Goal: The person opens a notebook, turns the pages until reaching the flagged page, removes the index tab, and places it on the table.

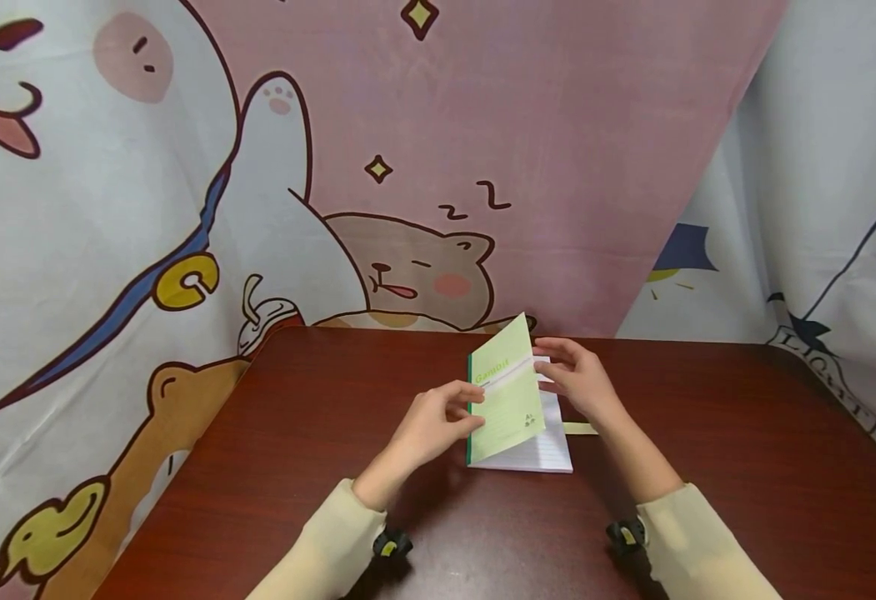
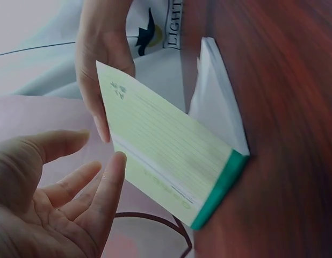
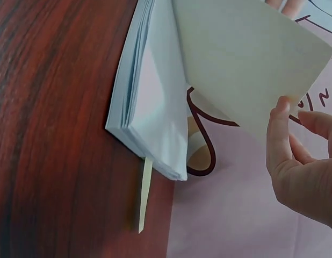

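Observation:
A notebook with a pale green front cover (image 1: 508,417) and a dark green spine (image 2: 222,183) lies on the table, its cover raised partway. Beneath the cover are white lined pages (image 1: 546,446), seen edge-on in the right wrist view. The left hand (image 1: 433,423) is at the cover's outer face near the spine side, fingers loosely bent and spread, gripping nothing. Behind the cover's free edge, the right hand (image 1: 578,379) touches the inner face (image 3: 246,59) with a fingertip; thumb and finger stand apart. A pale yellow ribbon (image 3: 145,199) sticks out of the notebook's right side.
The dark red-brown wooden table (image 1: 317,400) extends on both sides of the notebook. A cartoon-printed cloth (image 1: 595,150) hangs behind it and at both sides. Each wrist wears a small black device, such as the left camera (image 1: 392,544).

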`<state>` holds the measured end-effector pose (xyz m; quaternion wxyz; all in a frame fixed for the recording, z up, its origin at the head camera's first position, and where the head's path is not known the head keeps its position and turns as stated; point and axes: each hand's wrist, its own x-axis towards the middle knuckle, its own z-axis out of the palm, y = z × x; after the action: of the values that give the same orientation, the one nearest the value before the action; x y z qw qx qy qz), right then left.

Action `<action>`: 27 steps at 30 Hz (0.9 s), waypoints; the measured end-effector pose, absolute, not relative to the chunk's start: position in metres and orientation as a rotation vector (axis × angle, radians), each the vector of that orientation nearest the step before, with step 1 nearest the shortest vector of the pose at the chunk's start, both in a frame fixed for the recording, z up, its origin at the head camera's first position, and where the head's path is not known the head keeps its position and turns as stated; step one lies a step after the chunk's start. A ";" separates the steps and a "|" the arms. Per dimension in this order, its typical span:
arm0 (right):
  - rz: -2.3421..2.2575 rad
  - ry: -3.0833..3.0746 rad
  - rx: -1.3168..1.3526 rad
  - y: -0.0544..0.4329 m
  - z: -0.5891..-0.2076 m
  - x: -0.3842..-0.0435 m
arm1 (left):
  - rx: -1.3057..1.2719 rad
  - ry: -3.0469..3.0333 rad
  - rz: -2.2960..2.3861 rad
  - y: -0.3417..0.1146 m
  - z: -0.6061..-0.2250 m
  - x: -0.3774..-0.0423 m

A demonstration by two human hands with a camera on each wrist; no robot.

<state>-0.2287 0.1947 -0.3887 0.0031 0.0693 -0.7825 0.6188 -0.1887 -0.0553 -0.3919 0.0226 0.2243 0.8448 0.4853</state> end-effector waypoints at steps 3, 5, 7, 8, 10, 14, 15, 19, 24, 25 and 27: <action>1.961 -2.440 0.230 0.193 -0.387 -0.228 | 0.708 2.627 1.502 -0.053 -0.386 -0.186; 1.984 -2.420 0.250 0.191 -0.387 -0.228 | 0.710 2.627 1.509 -0.051 -0.383 -0.184; 2.008 -2.397 0.270 0.190 -0.387 -0.228 | 0.714 2.624 1.521 -0.049 -0.380 -0.183; 2.024 -2.383 0.283 0.189 -0.387 -0.227 | 0.718 2.623 1.526 -0.048 -0.379 -0.182; 2.050 -2.365 0.308 0.188 -0.387 -0.227 | 0.721 2.620 1.534 -0.046 -0.376 -0.180; 2.068 -2.359 0.342 0.183 -0.383 -0.225 | 0.721 2.616 1.558 -0.043 -0.373 -0.178; 2.069 -2.360 0.346 0.182 -0.382 -0.224 | 0.712 2.615 1.566 -0.042 -0.373 -0.177; 2.081 -2.358 0.360 0.177 -0.379 -0.223 | 0.696 2.618 1.587 -0.039 -0.372 -0.178; 2.088 -2.352 0.392 0.173 -0.378 -0.223 | 0.672 2.603 1.620 -0.036 -0.372 -0.177; 2.087 -2.349 0.398 0.172 -0.377 -0.223 | 0.670 2.597 1.628 -0.035 -0.372 -0.176; 2.100 -2.339 0.415 0.169 -0.376 -0.223 | 0.665 2.583 1.649 -0.035 -0.373 -0.176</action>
<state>-0.2231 0.1695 -0.3765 -0.0144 0.1309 -0.7376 0.6623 -0.1761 -0.0346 -0.3727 0.0030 0.2120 0.8237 0.5259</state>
